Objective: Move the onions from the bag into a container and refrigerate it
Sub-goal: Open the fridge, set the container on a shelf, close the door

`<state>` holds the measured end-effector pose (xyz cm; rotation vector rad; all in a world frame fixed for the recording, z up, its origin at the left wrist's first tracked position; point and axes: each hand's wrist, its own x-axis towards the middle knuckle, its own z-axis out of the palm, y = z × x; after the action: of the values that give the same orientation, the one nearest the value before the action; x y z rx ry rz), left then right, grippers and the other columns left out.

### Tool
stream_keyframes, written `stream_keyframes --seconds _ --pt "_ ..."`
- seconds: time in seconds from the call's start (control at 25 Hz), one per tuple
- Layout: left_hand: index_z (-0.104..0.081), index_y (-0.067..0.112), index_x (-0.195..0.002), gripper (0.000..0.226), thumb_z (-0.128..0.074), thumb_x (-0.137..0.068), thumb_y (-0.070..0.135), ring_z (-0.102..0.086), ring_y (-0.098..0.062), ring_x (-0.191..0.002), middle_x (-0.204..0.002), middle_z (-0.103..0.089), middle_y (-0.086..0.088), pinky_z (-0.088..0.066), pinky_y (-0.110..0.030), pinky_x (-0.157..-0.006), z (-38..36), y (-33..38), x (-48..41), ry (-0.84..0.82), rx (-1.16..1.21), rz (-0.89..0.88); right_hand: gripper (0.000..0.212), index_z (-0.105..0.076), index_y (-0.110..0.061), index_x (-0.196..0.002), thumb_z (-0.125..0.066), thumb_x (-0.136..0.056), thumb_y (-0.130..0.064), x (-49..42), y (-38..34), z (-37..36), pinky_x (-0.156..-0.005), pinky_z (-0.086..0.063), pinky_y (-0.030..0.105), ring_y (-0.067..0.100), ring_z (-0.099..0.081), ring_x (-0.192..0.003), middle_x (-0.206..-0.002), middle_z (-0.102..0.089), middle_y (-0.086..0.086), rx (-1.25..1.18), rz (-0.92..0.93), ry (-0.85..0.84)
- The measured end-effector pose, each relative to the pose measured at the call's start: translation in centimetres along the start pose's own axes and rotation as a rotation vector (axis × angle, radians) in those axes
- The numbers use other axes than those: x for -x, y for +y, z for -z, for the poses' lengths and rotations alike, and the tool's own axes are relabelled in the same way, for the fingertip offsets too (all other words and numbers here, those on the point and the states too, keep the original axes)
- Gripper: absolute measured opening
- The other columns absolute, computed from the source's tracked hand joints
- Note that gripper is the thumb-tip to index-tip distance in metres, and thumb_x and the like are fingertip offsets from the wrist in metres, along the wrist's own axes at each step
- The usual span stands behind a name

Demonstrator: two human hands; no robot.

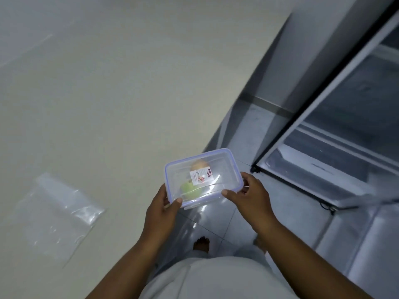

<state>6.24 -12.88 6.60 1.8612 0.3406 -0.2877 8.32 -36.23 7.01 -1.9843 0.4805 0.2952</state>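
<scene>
The person's pale clothing [216, 279] fills the bottom of the view, closest to the camera, with both forearms reaching forward from it. Between the forearms, bare toes [201, 244] show on the glossy tiled floor [226, 219].

The container [204, 176], a clear rectangular box with a pale blue-rimmed lid on top, is held in the air in front of the body, over the floor and just off the edge of the surface [108, 93]. The left hand [162, 205] grips the container's near left corner, thumb lying on top of the lid and fingers hidden beneath. The right hand [248, 195] grips the container's near right side, thumb pressed on the lid edge and fingers curled around the rim. A small white sticker [199, 178] sits on the lid's centre.

Through the lid two onions are dimly visible: a yellowish-brown one [199, 165] toward the container's far end, and a pale green one [190, 189] toward its near left end. Motion blur keeps their details unclear.

The bag [56, 214], clear plastic and flat, lies on the surface well to the left of the container, looking empty.

To the right of the container stands the open refrigerator [345, 130], its dark-edged door frame running diagonally, with pale shelves and a drawer visible inside. The container is outside it, near its lower corner.
</scene>
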Motion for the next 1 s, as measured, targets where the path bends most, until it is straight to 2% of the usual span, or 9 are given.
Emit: stream_keyframes --seconds 0.16,0.24,0.36,0.44,0.56,0.64,0.72,0.84,1.0 --pt "-0.054 0.037 -0.128 0.045 -0.058 -0.091 0.011 -0.063 0.002 -0.105 -0.116 -0.068 0.018 -0.047 -0.012 -0.08 -6.5 2.6 1.0 -0.217 0.011 -0.035 0.058 -0.053 -0.036 -0.118 -0.082 -0.068 -0.038 3.4 5.4 6.2 -0.075 -0.049 0.016 0.004 -0.06 -0.097 -0.116 -0.056 -0.008 -0.072 -0.065 0.182" --pt "-0.054 0.037 -0.128 0.046 -0.058 -0.091 0.009 -0.063 -0.001 -0.105 -0.117 -0.068 0.015 -0.047 -0.016 -0.083 -10.6 3.7 1.1 -0.313 -0.017 -0.038 0.059 -0.056 -0.033 -0.12 -0.083 -0.068 -0.036 4.7 8.2 9.3 -0.077 -0.051 0.018 0.005 -0.062 -0.097 -0.116 -0.058 -0.007 -0.121 -0.105 0.278" --pt "-0.054 0.046 -0.116 0.049 -0.059 -0.09 0.006 -0.063 0.005 -0.097 -0.111 -0.068 0.019 -0.044 -0.003 -0.073 -17.1 4.9 0.6 -0.452 -0.089 -0.077 0.054 -0.057 -0.037 -0.116 -0.083 -0.069 -0.034 6.0 12.2 13.7 -0.073 -0.053 0.017 0.002 -0.065 -0.091 -0.115 -0.061 -0.006 -0.185 -0.166 0.399" --pt "-0.053 0.043 -0.121 0.047 -0.059 -0.091 0.007 -0.063 0.004 -0.1 -0.116 -0.066 0.014 -0.045 -0.004 -0.074 -21.7 5.6 0.2 -0.537 -0.134 -0.084 0.051 -0.059 -0.034 -0.117 -0.082 -0.071 -0.031 6.2 14.8 16.6 -0.065 -0.053 0.012 0.002 -0.066 -0.091 -0.115 -0.063 -0.003 -0.221 -0.206 0.457" --pt "-0.05 0.038 -0.132 0.047 -0.058 -0.092 0.013 -0.059 0.006 -0.106 -0.123 -0.063 0.014 -0.046 -0.005 -0.079 -28.3 6.6 -1.1 -0.639 -0.174 -0.094 0.055 -0.058 -0.024 -0.123 -0.082 -0.074 -0.029 5.1 18.3 20.5 -0.069 -0.051 0.01 0.011 -0.065 -0.099 -0.119 -0.065 0.001 -0.234 -0.279 0.528" --pt "-0.048 0.037 -0.135 0.048 -0.058 -0.092 0.017 -0.058 0.004 -0.11 -0.127 -0.062 0.013 -0.046 -0.006 -0.081 -32.9 7.1 -2.4 -0.687 -0.214 -0.09 0.052 -0.059 -0.024 -0.12 -0.082 -0.073 -0.027 3.4 20.6 23.3 -0.063 -0.047 0.003 0.009 -0.064 -0.096 -0.117 -0.065 0.0 -0.232 -0.31 0.58" --pt "-0.045 0.032 -0.139 0.051 -0.058 -0.093 0.016 -0.056 0.0 -0.113 -0.13 -0.06 0.009 -0.045 -0.004 -0.08 -37.4 7.4 -4.0 -0.707 -0.242 -0.091 0.053 -0.06 -0.026 -0.12 -0.083 -0.073 -0.027 1.0 22.8 26.0 -0.061 -0.045 0.005 0.006 -0.064 -0.094 -0.117 -0.064 0.0 -0.24 -0.341 0.605" --pt "-0.044 0.026 -0.141 0.053 -0.059 -0.092 0.012 -0.057 -0.002 -0.112 -0.13 -0.06 0.005 -0.045 -0.002 -0.078 -44.1 7.8 -7.3 -0.705 -0.243 -0.087 0.057 -0.059 -0.027 -0.123 -0.084 -0.071 -0.027 -3.6 26.2 29.6 -0.069 -0.042 0.011 0.012 -0.064 -0.098 -0.119 -0.062 0.0 -0.256 -0.358 0.635" --pt "-0.045 0.032 -0.137 0.051 -0.058 -0.093 0.012 -0.057 0.016 -0.095 -0.124 -0.06 0.009 -0.043 0.003 -0.068 -52.1 7.9 -12.8 -0.686 -0.239 -0.094 0.059 -0.06 -0.032 -0.121 -0.086 -0.068 -0.031 -11.4 30.6 33.1 -0.072 -0.046 0.019 0.011 -0.064 -0.098 -0.117 -0.064 -0.002 -0.266 -0.366 0.67"
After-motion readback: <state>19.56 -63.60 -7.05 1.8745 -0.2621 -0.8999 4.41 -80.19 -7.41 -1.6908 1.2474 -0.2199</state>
